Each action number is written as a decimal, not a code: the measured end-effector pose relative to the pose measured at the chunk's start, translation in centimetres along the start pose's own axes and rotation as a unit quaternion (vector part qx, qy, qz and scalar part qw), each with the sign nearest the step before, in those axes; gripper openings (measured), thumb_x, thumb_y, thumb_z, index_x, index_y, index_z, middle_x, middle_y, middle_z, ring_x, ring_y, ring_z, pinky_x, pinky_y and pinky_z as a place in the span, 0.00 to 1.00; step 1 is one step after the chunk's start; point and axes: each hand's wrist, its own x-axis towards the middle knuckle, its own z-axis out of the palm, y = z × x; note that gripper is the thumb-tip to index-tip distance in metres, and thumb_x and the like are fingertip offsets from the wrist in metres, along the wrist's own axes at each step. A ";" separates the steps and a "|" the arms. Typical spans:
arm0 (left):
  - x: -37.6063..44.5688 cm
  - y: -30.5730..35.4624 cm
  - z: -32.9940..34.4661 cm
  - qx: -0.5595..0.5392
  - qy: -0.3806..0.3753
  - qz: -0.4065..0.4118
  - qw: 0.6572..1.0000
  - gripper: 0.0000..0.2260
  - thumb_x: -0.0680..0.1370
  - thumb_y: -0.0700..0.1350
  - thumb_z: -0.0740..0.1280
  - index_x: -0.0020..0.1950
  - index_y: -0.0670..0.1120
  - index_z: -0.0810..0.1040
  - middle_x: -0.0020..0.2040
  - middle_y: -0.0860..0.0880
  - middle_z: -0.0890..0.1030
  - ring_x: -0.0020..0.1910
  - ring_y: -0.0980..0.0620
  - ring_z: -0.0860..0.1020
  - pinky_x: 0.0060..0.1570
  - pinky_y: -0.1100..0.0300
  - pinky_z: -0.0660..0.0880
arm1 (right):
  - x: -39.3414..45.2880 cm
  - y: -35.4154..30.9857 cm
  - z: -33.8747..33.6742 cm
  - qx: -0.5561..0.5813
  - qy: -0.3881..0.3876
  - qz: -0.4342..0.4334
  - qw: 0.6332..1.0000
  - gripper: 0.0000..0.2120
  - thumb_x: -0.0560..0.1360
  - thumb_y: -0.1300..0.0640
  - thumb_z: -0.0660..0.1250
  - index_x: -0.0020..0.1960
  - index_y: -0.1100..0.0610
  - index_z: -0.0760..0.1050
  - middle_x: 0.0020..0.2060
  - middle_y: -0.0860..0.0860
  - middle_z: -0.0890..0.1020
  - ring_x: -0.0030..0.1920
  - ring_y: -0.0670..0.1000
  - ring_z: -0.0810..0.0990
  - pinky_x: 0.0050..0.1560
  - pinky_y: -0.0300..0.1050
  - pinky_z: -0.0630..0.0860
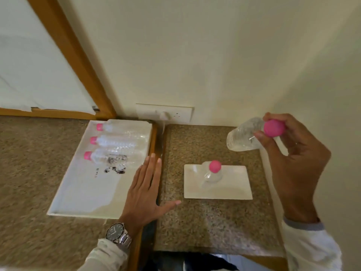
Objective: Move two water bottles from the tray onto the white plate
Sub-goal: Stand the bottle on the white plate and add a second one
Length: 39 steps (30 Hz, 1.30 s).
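Note:
A clear water bottle with a pink cap (pixel 212 174) stands upright on the white plate (pixel 234 189). My right hand (pixel 293 157) holds a second clear bottle (pixel 244 136) by its pink-capped neck, tilted in the air above and to the right of the plate. On the white tray (pixel 84 194) at the left lie three more pink-capped bottles (pixel 117 142) side by side, caps pointing left. My left hand (pixel 145 192) rests flat, fingers spread, on the tray's right edge and holds nothing.
The tray sits on a speckled stone counter (pixel 214 222), with a wooden divider strip (pixel 156 137) between tray and plate. A wall socket with a plugged-in white adapter (pixel 164 115) is at the back. A wall closes the right side; a wood-framed panel stands at the far left.

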 end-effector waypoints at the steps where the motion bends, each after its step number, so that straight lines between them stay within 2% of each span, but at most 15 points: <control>1: 0.4 0.8 0.7 0.000 -0.003 0.002 1.000 0.55 0.70 0.78 0.61 0.82 0.42 0.48 0.84 0.41 0.50 0.83 0.43 0.49 0.78 0.37 0.62 | -0.1 1.0 -0.7 -0.004 -0.006 0.009 1.000 0.16 0.72 0.59 0.76 0.59 0.59 0.80 0.55 0.50 0.85 0.58 0.51 0.84 0.62 0.52 0.79; 4: 1.5 2.8 2.8 0.008 -0.023 0.001 1.000 0.55 0.70 0.79 0.59 0.82 0.41 0.49 0.84 0.41 0.50 0.83 0.43 0.50 0.78 0.39 0.62 | -0.8 3.6 -2.3 -0.018 -0.020 0.045 0.999 0.16 0.72 0.60 0.76 0.59 0.58 0.80 0.55 0.50 0.85 0.59 0.50 0.84 0.62 0.53 0.79; 10: 2.4 4.2 7.0 0.001 -0.109 -0.023 0.994 0.57 0.69 0.81 0.55 0.82 0.42 0.41 0.84 0.42 0.44 0.83 0.44 0.44 0.80 0.40 0.59 | -3.3 7.1 -3.5 -0.049 -0.052 0.108 0.992 0.17 0.70 0.56 0.76 0.59 0.55 0.82 0.55 0.48 0.86 0.59 0.48 0.84 0.61 0.55 0.80; 14: 2.5 4.4 9.0 -0.005 -0.146 -0.018 0.989 0.58 0.70 0.81 0.55 0.82 0.40 0.43 0.84 0.41 0.44 0.83 0.43 0.44 0.79 0.39 0.59 | -4.5 8.2 -3.4 -0.053 -0.071 0.126 0.988 0.16 0.70 0.55 0.76 0.57 0.54 0.82 0.55 0.45 0.85 0.58 0.47 0.84 0.61 0.54 0.80; 21: 2.6 4.7 10.7 -0.023 -0.132 -0.020 0.991 0.58 0.68 0.81 0.58 0.82 0.40 0.46 0.84 0.40 0.48 0.83 0.41 0.48 0.79 0.37 0.60 | -5.9 9.2 -3.5 -0.066 -0.105 0.130 0.984 0.16 0.70 0.52 0.75 0.57 0.52 0.82 0.55 0.42 0.85 0.58 0.47 0.83 0.61 0.50 0.79; 26: 2.6 4.5 10.9 -0.017 -0.133 -0.023 0.991 0.58 0.68 0.80 0.58 0.82 0.41 0.44 0.84 0.41 0.48 0.83 0.42 0.48 0.79 0.38 0.59 | -6.8 9.6 -3.0 -0.069 -0.132 0.139 0.979 0.16 0.71 0.57 0.76 0.57 0.48 0.81 0.55 0.39 0.83 0.58 0.45 0.82 0.61 0.50 0.79; 29: 2.3 4.3 11.0 -0.012 -0.129 -0.032 0.991 0.58 0.69 0.80 0.58 0.82 0.42 0.43 0.84 0.42 0.47 0.83 0.43 0.47 0.80 0.38 0.57 | -7.0 9.8 -2.9 -0.081 -0.135 0.133 0.978 0.16 0.70 0.57 0.76 0.57 0.49 0.81 0.55 0.38 0.83 0.57 0.45 0.83 0.60 0.51 0.80; 35: 1.7 3.8 11.1 -0.007 -0.128 -0.033 0.991 0.56 0.70 0.80 0.58 0.82 0.41 0.46 0.84 0.41 0.51 0.83 0.42 0.50 0.79 0.37 0.61 | -6.8 10.0 -2.8 -0.092 -0.144 0.126 0.977 0.15 0.70 0.60 0.77 0.56 0.55 0.81 0.52 0.45 0.84 0.55 0.50 0.83 0.58 0.55 0.80; 39: 1.2 3.7 11.5 -0.005 -0.128 -0.036 0.991 0.55 0.70 0.79 0.58 0.82 0.40 0.49 0.83 0.40 0.52 0.83 0.41 0.51 0.78 0.36 0.62 | -6.4 10.0 -2.9 -0.109 -0.163 0.119 0.973 0.16 0.70 0.60 0.77 0.57 0.59 0.81 0.52 0.48 0.85 0.55 0.50 0.83 0.58 0.54 0.81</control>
